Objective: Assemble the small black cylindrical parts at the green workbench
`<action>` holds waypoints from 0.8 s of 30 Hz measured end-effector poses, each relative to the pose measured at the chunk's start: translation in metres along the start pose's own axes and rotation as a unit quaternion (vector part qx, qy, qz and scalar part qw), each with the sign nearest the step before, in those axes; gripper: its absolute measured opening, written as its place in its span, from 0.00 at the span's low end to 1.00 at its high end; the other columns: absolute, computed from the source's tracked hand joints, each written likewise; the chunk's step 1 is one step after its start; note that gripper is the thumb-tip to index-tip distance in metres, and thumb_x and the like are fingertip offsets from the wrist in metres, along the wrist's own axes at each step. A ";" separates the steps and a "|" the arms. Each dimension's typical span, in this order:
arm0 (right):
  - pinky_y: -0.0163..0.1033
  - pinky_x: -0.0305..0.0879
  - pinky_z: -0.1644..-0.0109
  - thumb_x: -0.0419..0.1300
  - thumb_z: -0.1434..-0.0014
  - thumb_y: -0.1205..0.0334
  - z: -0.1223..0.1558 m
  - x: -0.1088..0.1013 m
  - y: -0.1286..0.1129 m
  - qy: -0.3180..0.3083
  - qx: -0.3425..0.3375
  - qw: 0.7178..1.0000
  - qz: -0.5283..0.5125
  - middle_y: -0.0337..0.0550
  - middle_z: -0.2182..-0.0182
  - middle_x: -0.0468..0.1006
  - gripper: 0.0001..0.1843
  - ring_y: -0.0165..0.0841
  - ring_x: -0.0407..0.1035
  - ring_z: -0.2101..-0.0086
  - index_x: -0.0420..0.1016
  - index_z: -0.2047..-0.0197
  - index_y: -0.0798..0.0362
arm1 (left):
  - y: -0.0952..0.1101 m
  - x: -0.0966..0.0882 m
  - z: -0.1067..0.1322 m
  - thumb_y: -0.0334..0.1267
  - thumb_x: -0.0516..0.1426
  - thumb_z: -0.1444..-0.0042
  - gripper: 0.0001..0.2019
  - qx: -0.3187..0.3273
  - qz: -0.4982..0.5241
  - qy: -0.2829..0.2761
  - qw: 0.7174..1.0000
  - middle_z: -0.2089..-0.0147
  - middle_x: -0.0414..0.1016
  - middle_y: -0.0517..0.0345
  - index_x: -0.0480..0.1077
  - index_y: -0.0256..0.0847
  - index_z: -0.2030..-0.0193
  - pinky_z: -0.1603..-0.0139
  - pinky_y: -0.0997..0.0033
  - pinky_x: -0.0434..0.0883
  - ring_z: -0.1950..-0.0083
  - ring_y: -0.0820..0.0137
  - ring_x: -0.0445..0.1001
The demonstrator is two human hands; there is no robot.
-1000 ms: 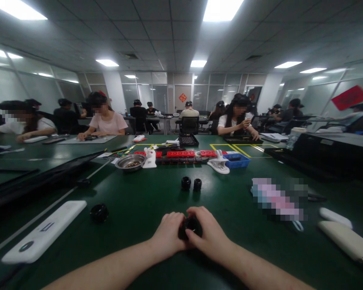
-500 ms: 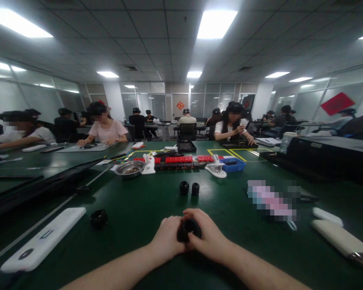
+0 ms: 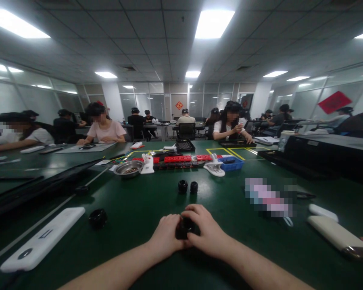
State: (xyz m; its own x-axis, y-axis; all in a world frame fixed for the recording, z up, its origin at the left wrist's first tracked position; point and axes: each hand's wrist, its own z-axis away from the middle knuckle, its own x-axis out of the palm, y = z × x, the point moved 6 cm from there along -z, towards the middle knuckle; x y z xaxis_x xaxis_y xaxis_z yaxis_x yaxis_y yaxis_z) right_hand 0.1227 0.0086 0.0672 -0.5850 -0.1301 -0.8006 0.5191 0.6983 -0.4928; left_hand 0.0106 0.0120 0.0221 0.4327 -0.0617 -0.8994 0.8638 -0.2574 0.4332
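Observation:
Between my two hands is a round, glossy black ring-shaped part (image 3: 188, 228) with a hole in its top, just above or on the green table. My left hand (image 3: 167, 231) is wrapped around its left side. From the right, my right hand (image 3: 204, 229) curves over it, thumb at the near side and fingers at the far side. Beyond my hands stand a black cylindrical part (image 3: 182, 186) and a smaller black cylinder (image 3: 194, 187), side by side. Another black ring-shaped part (image 3: 98, 218) lies off to the left.
A long white device (image 3: 45, 237) lies at left, a beige power bank (image 3: 335, 235) at right. Farther back are a metal bowl (image 3: 128, 169), white clamps (image 3: 214, 167), red strips (image 3: 178, 159) and a blue bin (image 3: 231, 164). Co-workers sit across the table.
My right hand's fingers have shifted slightly on the black part, its grip a little more arched. My left hand stays around it. The view has moved slightly.

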 end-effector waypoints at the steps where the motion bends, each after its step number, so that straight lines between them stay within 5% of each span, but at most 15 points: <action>1: 0.44 0.55 0.47 0.59 0.56 0.69 0.000 -0.001 0.001 -0.001 0.006 1.000 -0.012 0.46 0.53 0.65 0.25 0.39 0.58 0.52 0.66 0.52 0.52 | 0.000 0.001 0.000 0.51 0.60 0.60 0.20 -0.001 -0.004 -0.001 1.000 0.62 0.69 0.57 0.64 0.41 0.64 0.60 0.67 0.62 0.60 0.62 0.67; 8: 0.45 0.59 0.53 0.62 0.56 0.62 0.000 -0.003 0.007 0.040 0.061 0.997 0.010 0.45 0.62 0.67 0.12 0.40 0.61 0.58 0.69 0.65 0.53 | -0.001 0.001 0.000 0.52 0.59 0.60 0.19 -0.004 -0.010 0.004 1.000 0.65 0.69 0.58 0.64 0.40 0.67 0.62 0.68 0.61 0.62 0.63 0.67; 11: 0.43 0.55 0.47 0.58 0.58 0.71 0.000 0.005 0.004 -0.015 0.007 0.999 -0.044 0.45 0.54 0.65 0.22 0.38 0.59 0.52 0.67 0.56 0.51 | 0.002 -0.001 0.001 0.52 0.59 0.60 0.22 0.000 0.014 -0.002 1.000 0.60 0.69 0.56 0.65 0.40 0.62 0.59 0.66 0.62 0.59 0.61 0.67; 14: 0.44 0.51 0.43 0.58 0.57 0.70 0.002 0.005 0.007 -0.016 0.025 0.997 -0.064 0.48 0.48 0.60 0.31 0.40 0.54 0.47 0.59 0.47 0.53 | 0.000 -0.001 0.001 0.51 0.59 0.60 0.21 -0.011 0.013 -0.011 1.000 0.60 0.69 0.56 0.66 0.40 0.63 0.59 0.66 0.62 0.59 0.61 0.67; 19: 0.45 0.59 0.52 0.61 0.55 0.59 0.000 -0.002 0.011 0.042 0.085 0.996 0.007 0.46 0.60 0.67 0.15 0.39 0.61 0.58 0.67 0.62 0.54 | -0.004 0.002 -0.002 0.51 0.61 0.62 0.20 -0.003 0.010 0.010 1.000 0.64 0.69 0.58 0.65 0.40 0.67 0.62 0.68 0.61 0.63 0.63 0.66; 22: 0.43 0.59 0.52 0.59 0.54 0.65 -0.002 0.000 0.008 0.015 0.052 0.999 -0.010 0.45 0.60 0.67 0.11 0.38 0.61 0.57 0.69 0.64 0.52 | -0.007 0.005 -0.003 0.53 0.61 0.62 0.20 0.002 0.008 0.015 1.000 0.65 0.68 0.58 0.65 0.40 0.67 0.63 0.68 0.61 0.63 0.64 0.66; 24: 0.42 0.57 0.48 0.57 0.56 0.71 -0.002 0.003 0.007 -0.013 0.025 0.999 -0.047 0.45 0.56 0.66 0.18 0.37 0.60 0.53 0.69 0.58 0.52 | -0.007 0.006 -0.003 0.54 0.60 0.61 0.22 0.010 0.013 0.017 1.000 0.64 0.69 0.58 0.65 0.40 0.64 0.61 0.67 0.61 0.62 0.63 0.66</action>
State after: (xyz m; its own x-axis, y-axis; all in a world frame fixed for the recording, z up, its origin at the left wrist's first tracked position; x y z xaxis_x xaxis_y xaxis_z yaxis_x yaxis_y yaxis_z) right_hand 0.1232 0.0146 0.0625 -0.6165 -0.2119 -0.7583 0.4936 0.6463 -0.5819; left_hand 0.0078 0.0163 0.0140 0.4643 -0.0352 -0.8850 0.8468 -0.2750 0.4552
